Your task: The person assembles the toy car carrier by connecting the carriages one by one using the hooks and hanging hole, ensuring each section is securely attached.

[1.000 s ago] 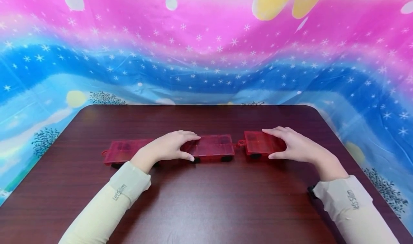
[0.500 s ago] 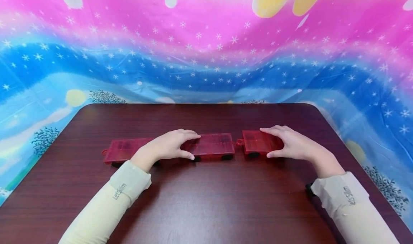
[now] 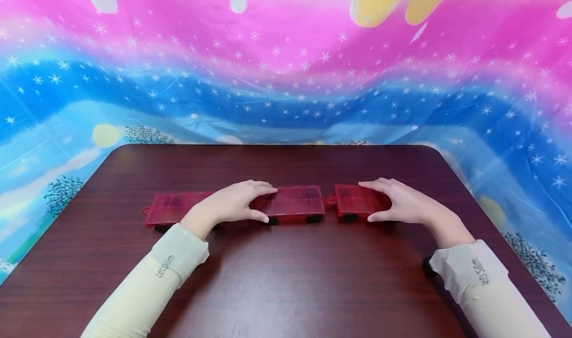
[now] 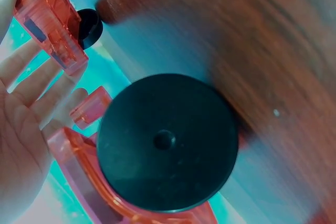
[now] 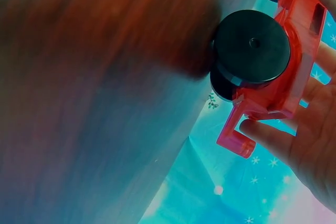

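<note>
Three see-through red toy wagons with black wheels stand in a row across the table. My left hand (image 3: 234, 202) grips the middle wagon (image 3: 296, 201), thumb on its near side and fingers over the far side. The right-hand wagon (image 3: 350, 199) is held the same way by my right hand (image 3: 408, 202). Its small coupling loop (image 3: 331, 199) sits right at the middle wagon's right end. Behind my left wrist, the left wagon (image 3: 174, 206) is partly hidden. The right wrist view shows a black wheel (image 5: 252, 45) and a red hook (image 5: 236, 141) at the held wagon's end.
The dark wood table (image 3: 286, 278) has rounded far corners. Directly behind it hangs a pink and blue snowflake cloth (image 3: 286, 80), which also runs down both sides.
The right hand has slid its wagon a little to the left, narrowing the gap to the middle wagon. The left hand and the other wagons have stayed in place.
</note>
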Demonstrator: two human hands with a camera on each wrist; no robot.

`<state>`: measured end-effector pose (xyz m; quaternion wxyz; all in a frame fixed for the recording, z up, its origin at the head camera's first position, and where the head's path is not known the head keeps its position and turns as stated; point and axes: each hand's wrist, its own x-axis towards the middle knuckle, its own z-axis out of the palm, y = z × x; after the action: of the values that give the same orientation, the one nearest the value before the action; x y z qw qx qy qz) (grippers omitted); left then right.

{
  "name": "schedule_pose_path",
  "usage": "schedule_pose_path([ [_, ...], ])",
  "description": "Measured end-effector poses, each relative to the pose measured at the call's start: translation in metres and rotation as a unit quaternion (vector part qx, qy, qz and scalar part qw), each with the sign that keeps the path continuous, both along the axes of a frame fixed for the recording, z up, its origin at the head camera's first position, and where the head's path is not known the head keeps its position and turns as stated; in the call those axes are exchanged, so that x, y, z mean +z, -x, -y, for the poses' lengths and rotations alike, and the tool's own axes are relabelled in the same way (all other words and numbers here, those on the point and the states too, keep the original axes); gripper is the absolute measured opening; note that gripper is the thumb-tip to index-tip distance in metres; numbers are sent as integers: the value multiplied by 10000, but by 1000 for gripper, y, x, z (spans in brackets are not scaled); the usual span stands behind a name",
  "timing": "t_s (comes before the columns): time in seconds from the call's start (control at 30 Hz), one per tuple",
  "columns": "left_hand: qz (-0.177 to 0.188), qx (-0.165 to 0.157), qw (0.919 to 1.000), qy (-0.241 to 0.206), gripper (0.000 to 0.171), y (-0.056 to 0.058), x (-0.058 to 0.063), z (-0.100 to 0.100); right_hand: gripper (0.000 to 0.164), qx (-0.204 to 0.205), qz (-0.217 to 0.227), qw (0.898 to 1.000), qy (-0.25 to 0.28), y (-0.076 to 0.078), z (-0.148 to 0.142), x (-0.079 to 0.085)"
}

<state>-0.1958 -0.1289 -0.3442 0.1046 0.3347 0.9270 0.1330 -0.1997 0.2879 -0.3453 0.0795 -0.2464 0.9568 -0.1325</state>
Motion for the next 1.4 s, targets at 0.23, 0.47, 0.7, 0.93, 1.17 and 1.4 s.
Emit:
schedule_pose_path([
  [0.23,-57,-2,10000,42,74,-2,0,2,90,39,-32,10000,-19,2,1,1],
  [0.47,-293,-19,9996,29,71,-6,4,12,87,56,-29,10000,49,-2,1,10],
  [0.7,-523,192,9984,-102,72,-15,15,32,85,53,-73,9997,239,-5,4,17],
  [0.93,-608,394,9973,-152,72,-20,19,54,82,163,-67,9985,517,-1,17,17],
  [1.17,-659,595,9960,-135,71,-27,19,73,81,239,36,9976,656,5,38,17],
  [1.4,-661,883,9938,-97,74,-35,21,92,81,457,155,9961,744,8,61,17],
])
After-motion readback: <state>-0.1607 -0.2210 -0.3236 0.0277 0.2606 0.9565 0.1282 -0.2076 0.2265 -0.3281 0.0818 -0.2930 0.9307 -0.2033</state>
